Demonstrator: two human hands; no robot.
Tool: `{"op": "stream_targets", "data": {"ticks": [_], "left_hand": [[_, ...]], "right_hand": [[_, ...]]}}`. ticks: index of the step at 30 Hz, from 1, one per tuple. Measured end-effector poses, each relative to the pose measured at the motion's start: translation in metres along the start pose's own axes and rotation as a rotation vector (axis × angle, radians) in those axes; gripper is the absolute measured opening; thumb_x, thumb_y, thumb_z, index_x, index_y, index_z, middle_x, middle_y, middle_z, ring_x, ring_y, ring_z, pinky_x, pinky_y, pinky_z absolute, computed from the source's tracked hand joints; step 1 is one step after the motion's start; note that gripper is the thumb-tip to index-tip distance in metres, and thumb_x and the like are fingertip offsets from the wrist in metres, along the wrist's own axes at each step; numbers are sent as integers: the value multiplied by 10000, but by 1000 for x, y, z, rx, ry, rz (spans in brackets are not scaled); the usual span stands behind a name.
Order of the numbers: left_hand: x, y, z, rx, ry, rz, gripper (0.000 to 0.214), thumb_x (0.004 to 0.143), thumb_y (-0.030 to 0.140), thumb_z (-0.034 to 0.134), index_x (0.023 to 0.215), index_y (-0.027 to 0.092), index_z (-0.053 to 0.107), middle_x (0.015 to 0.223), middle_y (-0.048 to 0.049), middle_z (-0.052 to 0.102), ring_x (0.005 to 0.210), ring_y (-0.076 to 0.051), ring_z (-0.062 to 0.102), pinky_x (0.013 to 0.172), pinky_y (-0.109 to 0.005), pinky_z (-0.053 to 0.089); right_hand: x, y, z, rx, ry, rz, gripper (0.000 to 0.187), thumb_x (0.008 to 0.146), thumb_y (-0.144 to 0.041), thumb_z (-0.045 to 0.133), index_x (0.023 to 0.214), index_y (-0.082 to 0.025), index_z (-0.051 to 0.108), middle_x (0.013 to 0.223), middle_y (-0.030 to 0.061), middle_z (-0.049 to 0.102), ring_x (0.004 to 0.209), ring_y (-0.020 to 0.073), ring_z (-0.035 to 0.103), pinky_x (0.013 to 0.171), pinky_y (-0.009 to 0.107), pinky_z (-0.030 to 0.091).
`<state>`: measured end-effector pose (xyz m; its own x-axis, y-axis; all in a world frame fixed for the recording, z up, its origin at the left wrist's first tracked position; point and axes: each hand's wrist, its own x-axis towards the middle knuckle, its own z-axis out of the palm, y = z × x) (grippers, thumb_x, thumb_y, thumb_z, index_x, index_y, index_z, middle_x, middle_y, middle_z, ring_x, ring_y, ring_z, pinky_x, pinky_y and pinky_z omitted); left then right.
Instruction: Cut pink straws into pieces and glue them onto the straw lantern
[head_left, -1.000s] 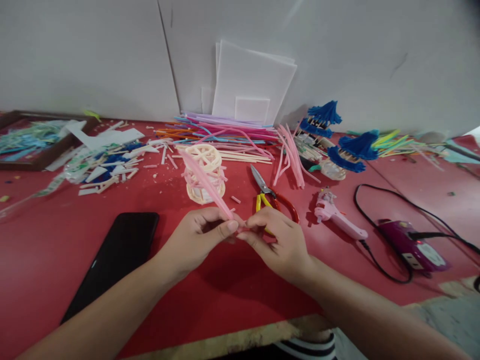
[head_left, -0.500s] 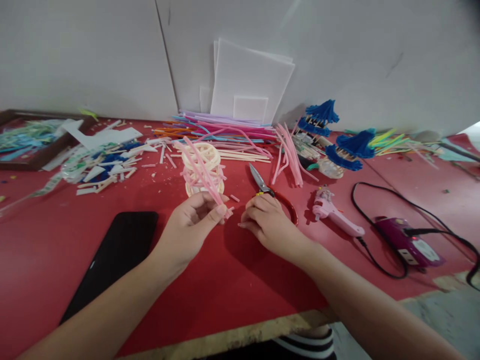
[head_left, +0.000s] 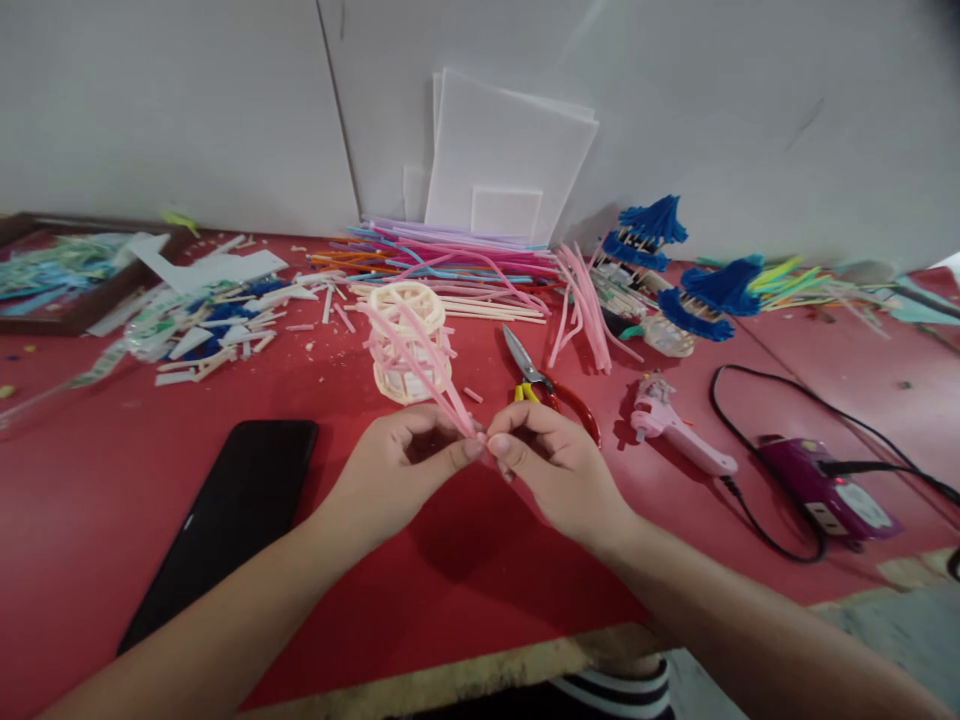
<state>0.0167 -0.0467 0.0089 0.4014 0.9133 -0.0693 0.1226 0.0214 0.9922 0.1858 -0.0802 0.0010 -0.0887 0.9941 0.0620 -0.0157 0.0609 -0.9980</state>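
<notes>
Between thumb and fingers, my left hand [head_left: 416, 460] pinches a few thin pink sticks [head_left: 424, 365] that slant up and to the left. My right hand [head_left: 559, 465] has its thumb and fingertips closed at the sticks' lower ends, touching or nearly touching the left fingertips. Behind the sticks stands a cream and pink round openwork model [head_left: 409, 345], partly covered by them. Scissors [head_left: 525, 360] with red handles lie just beyond my right hand, a yellow-handled tool [head_left: 525, 393] against them. A short pink offcut [head_left: 473, 395] rests near the model.
Left lie a black phone [head_left: 229, 520], a scrap pile [head_left: 217, 325] and a brown-framed tray [head_left: 82, 318]. Right are a pink glue gun [head_left: 682, 435], a corded purple power box [head_left: 829, 495] and blue-roofed models [head_left: 709, 295]. Coloured sticks [head_left: 450, 260] line the back, before white sheets [head_left: 514, 150].
My right hand has left the scissors and come to the lower ends of the pink sticks. My left hand, still pinching them, has shifted right and slightly down.
</notes>
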Motion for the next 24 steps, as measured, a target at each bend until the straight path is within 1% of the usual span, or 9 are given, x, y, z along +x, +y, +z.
{"op": "stream_targets", "data": {"ticks": [6,9,13,15,17,18,20,21,24], "left_hand": [[-2,4,-1,46,34,39,116,750,288,740,744,183,692,708,15,717,658,-108,623,617,-196,475],[-1,5,0,-47,13,37,71,735,237,753,718,189,703,686,26,721,650,-101,635,628,-187,489],[0,4,1,-205,-57,23,37,711,191,772,715,194,735,675,27,735,677,-104,668,682,-185,514],[0,4,1,-250,-86,17,50,704,201,786,734,194,746,678,23,741,686,-106,674,702,-189,521],[-1,4,1,-292,-96,-6,46,715,210,785,726,191,745,670,26,737,665,-94,666,692,-179,520],[-1,3,0,-322,-90,-24,45,724,216,782,723,192,743,671,30,735,655,-84,660,682,-168,517],[-1,2,-1,-395,-60,-72,61,722,232,789,718,194,742,677,38,731,648,-65,649,671,-145,508],[-1,1,-2,-428,-44,-100,74,712,241,799,717,194,741,681,41,730,647,-58,644,669,-136,506],[-1,-1,-3,-491,-28,-169,112,685,254,822,702,185,735,678,39,724,640,-51,636,671,-131,509]], "right_hand": [[1,5,5,208,59,32,216,751,-312,749,777,-197,567,618,-62,555,509,59,496,485,184,426],[2,6,5,309,23,99,232,730,-313,774,737,-179,585,580,-62,569,483,45,497,474,168,421],[3,9,7,520,-39,253,323,663,-318,825,684,-182,533,518,-75,571,414,39,478,405,151,381],[2,9,7,536,-61,266,318,661,-317,826,669,-184,537,502,-77,573,399,42,485,387,146,384],[1,7,6,455,-51,192,237,701,-306,797,695,-188,591,522,-69,600,417,52,524,402,153,428],[-1,6,5,372,-31,122,178,726,-289,776,722,-195,625,551,-61,627,443,59,556,428,160,461],[-3,2,2,112,17,-84,70,759,-227,746,784,-208,684,661,-31,699,557,81,639,531,181,533],[-5,0,1,-46,37,-210,60,766,-192,737,813,-210,703,730,-11,730,632,95,672,600,193,557],[-8,-3,-2,-448,73,-553,119,785,-116,715,879,-188,724,857,41,766,782,123,709,751,203,573]]}}
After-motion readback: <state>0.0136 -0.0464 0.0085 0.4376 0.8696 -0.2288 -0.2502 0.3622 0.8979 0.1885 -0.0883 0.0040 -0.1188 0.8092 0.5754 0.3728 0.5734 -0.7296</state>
